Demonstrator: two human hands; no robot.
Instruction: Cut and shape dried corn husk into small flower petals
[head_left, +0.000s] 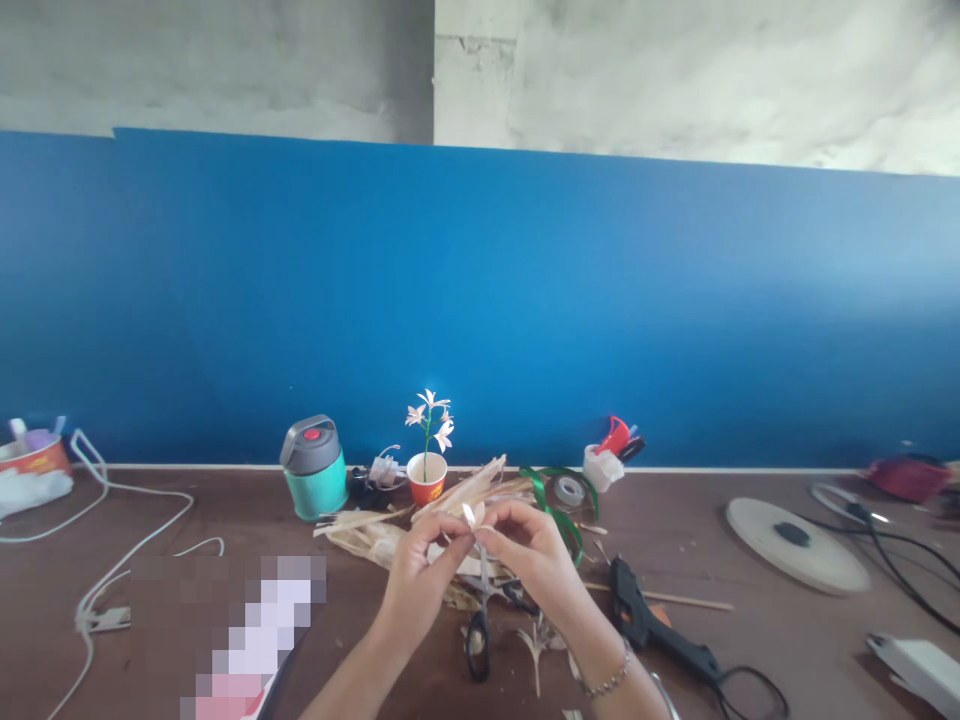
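Between the fingertips of both hands is a small pale husk flower [474, 514] with pointed petals. My left hand [421, 562] pinches it from the left, thumb and forefinger closed. From the other side my right hand [534, 552] pinches it too, a bracelet around its wrist. Below the hands lie scissors [478, 645] with black handles, partly covered by the fingers. Dry pale husks [367, 538] spread behind and left of the hands. Another cut husk piece [535, 652] lies near the right wrist. A stem with several pale flowers [428, 412] stands in a red paper cup [429, 488].
Right of my hands are a black glue gun [660, 622], a thin stick [690, 602], green ribbon [574, 540] and a tape roll [569, 491]. A teal container [316, 485] stands back left. White cables [139, 540] cross the left side; a round lid [757, 530] lies right.
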